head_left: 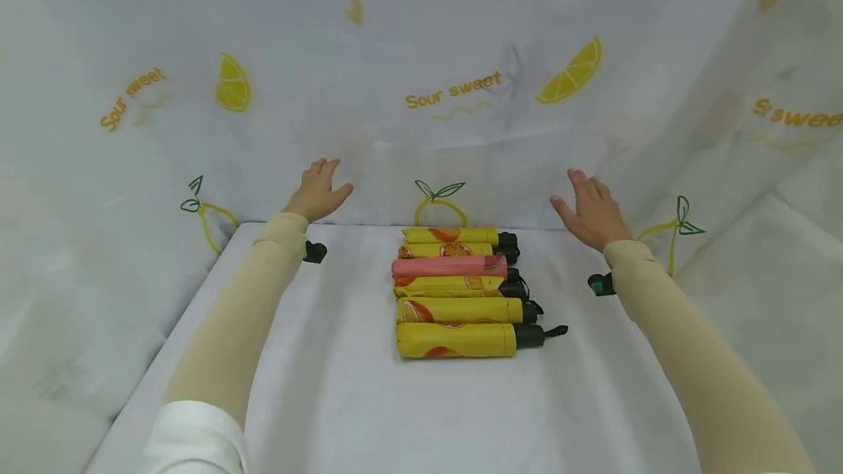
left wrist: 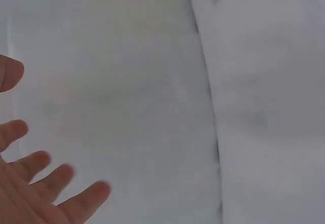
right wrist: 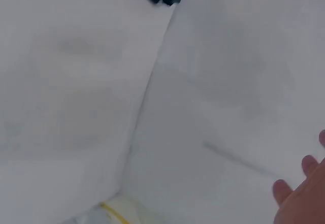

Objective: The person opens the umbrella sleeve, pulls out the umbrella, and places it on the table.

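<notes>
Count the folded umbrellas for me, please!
6, side by side on the white table, far to near: farthest yellow umbrella, second yellow umbrella, pink umbrella, fourth umbrella, fifth umbrella, nearest umbrella. None seems hidden.

head: bright | soft shadows on table [head_left: 461, 415] | 2 wrist views: dimmer, blurry

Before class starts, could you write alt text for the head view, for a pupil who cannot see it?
Six folded umbrellas, five yellow and one pink, lie side by side on a white table, black handles toward the right. A person's left grip and right grip, open and empty, are held out to either side before a lemon-print cloth.
</notes>
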A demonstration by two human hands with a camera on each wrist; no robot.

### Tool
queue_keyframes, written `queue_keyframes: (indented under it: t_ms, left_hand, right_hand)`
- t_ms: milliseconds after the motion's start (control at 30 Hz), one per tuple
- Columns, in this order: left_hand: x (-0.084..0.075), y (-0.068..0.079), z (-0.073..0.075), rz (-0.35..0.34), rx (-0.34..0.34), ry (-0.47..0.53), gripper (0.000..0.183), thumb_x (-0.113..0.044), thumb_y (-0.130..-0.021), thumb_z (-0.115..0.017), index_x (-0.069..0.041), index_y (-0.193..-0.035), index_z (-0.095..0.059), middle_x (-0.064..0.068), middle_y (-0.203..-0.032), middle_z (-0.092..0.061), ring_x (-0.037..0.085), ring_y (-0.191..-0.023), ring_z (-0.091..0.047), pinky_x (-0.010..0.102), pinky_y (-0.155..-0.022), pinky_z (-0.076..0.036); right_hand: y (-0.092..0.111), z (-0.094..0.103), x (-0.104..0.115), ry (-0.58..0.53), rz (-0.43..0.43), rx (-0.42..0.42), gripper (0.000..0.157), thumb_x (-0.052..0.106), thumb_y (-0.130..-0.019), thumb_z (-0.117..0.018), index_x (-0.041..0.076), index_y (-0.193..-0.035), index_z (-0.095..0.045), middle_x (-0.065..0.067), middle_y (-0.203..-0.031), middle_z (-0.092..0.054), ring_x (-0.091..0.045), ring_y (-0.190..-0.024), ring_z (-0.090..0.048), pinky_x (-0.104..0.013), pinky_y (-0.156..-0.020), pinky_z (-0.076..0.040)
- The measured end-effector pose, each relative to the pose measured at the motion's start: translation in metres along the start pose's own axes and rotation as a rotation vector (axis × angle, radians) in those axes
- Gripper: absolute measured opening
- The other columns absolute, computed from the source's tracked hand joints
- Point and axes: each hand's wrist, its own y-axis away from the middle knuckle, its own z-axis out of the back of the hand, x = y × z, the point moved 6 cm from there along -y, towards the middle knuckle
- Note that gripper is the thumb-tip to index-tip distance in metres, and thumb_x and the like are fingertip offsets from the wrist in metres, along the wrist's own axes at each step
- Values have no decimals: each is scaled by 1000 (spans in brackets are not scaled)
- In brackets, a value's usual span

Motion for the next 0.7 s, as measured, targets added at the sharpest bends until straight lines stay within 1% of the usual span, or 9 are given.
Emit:
queue_keyframes:
  t_ms: [67,133,233,333,400,467,533,600,700]
  left_hand:
    - [3,2,-9,15,58,156,68,-40,-106,-42,-6,-160,-19,24,-166,-18,45,-151,-25,63,-119,-32]
    - [5,4,-22,21,113,261,62,-36,-108,-42,-4,-158,-25,25,-162,-28,44,-145,-38,58,-113,-42]
    - [5,14,-40,4,165,322,55,-35,-108,-44,-6,-155,-34,23,-157,-39,41,-136,-50,51,-103,-53]
    - [2,31,-55,-43,176,318,53,-36,-107,-49,-10,-152,-40,19,-155,-43,38,-134,-52,50,-101,-53]
    - [0,47,-65,-70,181,307,53,-38,-105,-53,-13,-151,-42,15,-155,-45,36,-134,-53,52,-104,-51]
    - [-3,64,-76,-102,194,290,53,-38,-104,-56,-14,-149,-45,12,-151,-51,34,-131,-55,55,-104,-50]
    - [-6,80,-89,-124,225,271,51,-41,-102,-58,-17,-146,-49,10,-144,-57,30,-124,-59,51,-101,-51]
    - [-8,93,-105,-143,298,300,50,-40,-101,-61,-17,-144,-51,10,-138,-59,27,-118,-60,45,-92,-56]
    - [-8,107,-130,-140,439,403,49,-40,-100,-63,-17,-141,-54,11,-133,-59,27,-110,-61,37,-77,-58]
  right_hand:
    - [6,-3,-4,-139,-51,16,84,61,-105,-26,8,-162,6,-25,-169,4,-54,-153,2,-76,-117,-8]
    - [14,-8,-10,-265,-92,41,84,59,-106,-23,7,-161,11,-26,-168,7,-55,-152,4,-76,-117,-8]
    - [32,-18,-19,-366,-106,102,83,58,-107,-22,7,-160,16,-28,-167,6,-55,-152,1,-76,-117,-11]
    - [53,-27,-23,-409,-80,154,80,57,-107,-23,10,-161,14,-27,-168,-1,-55,-152,-8,-77,-113,-18]
    - [71,-32,-23,-402,-66,179,77,56,-108,-23,11,-163,6,-26,-168,-9,-55,-150,-15,-78,-110,-22]
    - [88,-36,-21,-393,-49,198,73,54,-109,-26,10,-163,-6,-26,-166,-20,-55,-148,-24,-78,-108,-28]
    - [104,-42,-18,-382,-33,213,67,50,-109,-32,8,-160,-22,-25,-161,-33,-53,-143,-35,-74,-105,-36]
    - [115,-49,-15,-373,-21,221,60,47,-109,-38,6,-154,-36,-25,-153,-45,-50,-135,-47,-67,-101,-46]
    - [123,-64,-14,-376,-17,245,53,43,-107,-47,5,-145,-48,-23,-143,-56,-42,-124,-58,-54,-93,-55]
